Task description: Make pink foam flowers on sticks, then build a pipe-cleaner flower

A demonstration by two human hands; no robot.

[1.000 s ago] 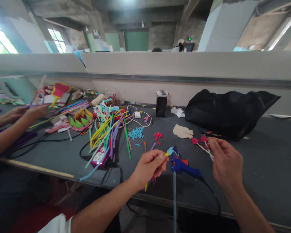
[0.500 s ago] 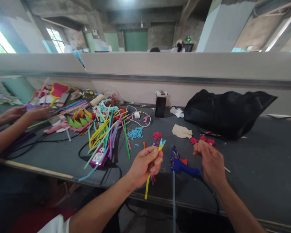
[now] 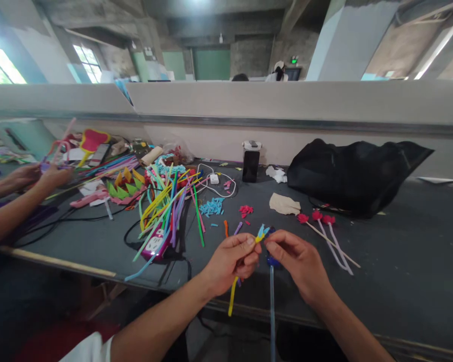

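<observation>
My left hand [image 3: 230, 261] is closed round a yellow straw [image 3: 232, 299] whose top end carries a small blue and yellow tip [image 3: 261, 233]. My right hand [image 3: 298, 261] pinches at that tip, fingers together, right beside the left thumb. Under my right hand lies a blue glue gun [image 3: 271, 261], mostly hidden, with a glue stick [image 3: 272, 311] pointing toward me. Three straws with red flower tops [image 3: 317, 217] lie on the dark table [image 3: 400, 251] to the right of my hands.
A heap of coloured straws [image 3: 166, 201] lies left of centre over a pink power strip [image 3: 154, 245]. A black bag [image 3: 355, 173] sits at the back right, a phone [image 3: 251, 165] stands against the wall. Another person's hands [image 3: 41, 176] work at the far left.
My right hand put the red-topped straws down on the table and came left to the tip of the yellow straw. My left hand stayed in place.
</observation>
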